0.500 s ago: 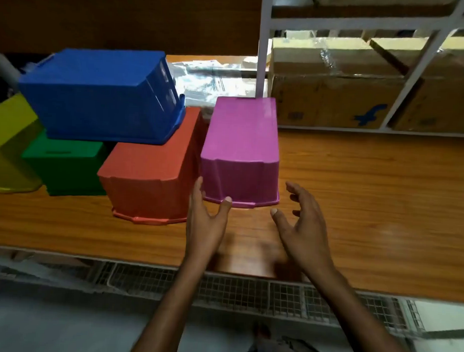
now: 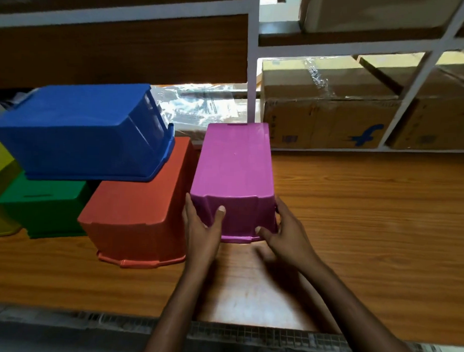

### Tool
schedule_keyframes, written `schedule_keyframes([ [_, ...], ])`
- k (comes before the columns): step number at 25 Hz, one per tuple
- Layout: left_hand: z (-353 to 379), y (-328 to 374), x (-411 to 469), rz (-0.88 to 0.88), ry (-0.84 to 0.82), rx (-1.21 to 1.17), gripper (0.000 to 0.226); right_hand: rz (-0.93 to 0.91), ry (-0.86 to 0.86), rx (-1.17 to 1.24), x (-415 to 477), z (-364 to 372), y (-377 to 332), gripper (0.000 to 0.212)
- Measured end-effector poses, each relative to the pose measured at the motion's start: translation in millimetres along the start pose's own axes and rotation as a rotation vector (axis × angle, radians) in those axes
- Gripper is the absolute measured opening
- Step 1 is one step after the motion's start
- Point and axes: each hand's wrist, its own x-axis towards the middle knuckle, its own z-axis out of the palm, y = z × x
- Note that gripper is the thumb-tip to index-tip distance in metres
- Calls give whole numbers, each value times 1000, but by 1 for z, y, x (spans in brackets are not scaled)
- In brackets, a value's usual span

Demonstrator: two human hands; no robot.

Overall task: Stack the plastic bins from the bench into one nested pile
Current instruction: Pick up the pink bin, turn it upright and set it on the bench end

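— Our left grip (image 2: 200, 227)?
— Forearm stretched forward, thumb on the magenta bin's (image 2: 234, 162) near face, fingers along its left side.
— Our right grip (image 2: 289, 237)?
— Mirrored: thumb low in front, fingers round the right.

Wood-grain bench (image 2: 368, 220) — white metal rack (image 2: 251, 71) behind, taped cardboard boxes (image 2: 327, 113) on its lower shelf. Wire mesh (image 2: 272, 335) along the bench's near edge; glare on plastic wrap (image 2: 201, 106).

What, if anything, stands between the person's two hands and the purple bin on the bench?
Nothing visible. The left hand and the right hand grip the purple bin at its near corners. The orange bin stands close on its left, beside the left hand.
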Motion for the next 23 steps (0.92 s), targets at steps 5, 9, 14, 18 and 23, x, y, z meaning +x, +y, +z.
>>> schedule_keyframes([
  [5,-18,21,-2,184,-26,-118,84,-128,68,-8,-10,-18,-8,109],
  [9,-37,56,3,282,-139,-355,69,-166,19,88,-24,-50,-33,132],
  [14,-55,108,5,329,-277,-514,61,-292,367,-104,-32,-72,-64,109],
  [18,-67,118,17,434,-407,-521,63,-238,785,44,-34,-89,-95,72],
  [23,-51,87,0,838,-313,-96,67,-53,1012,377,-44,-126,-100,43],
])
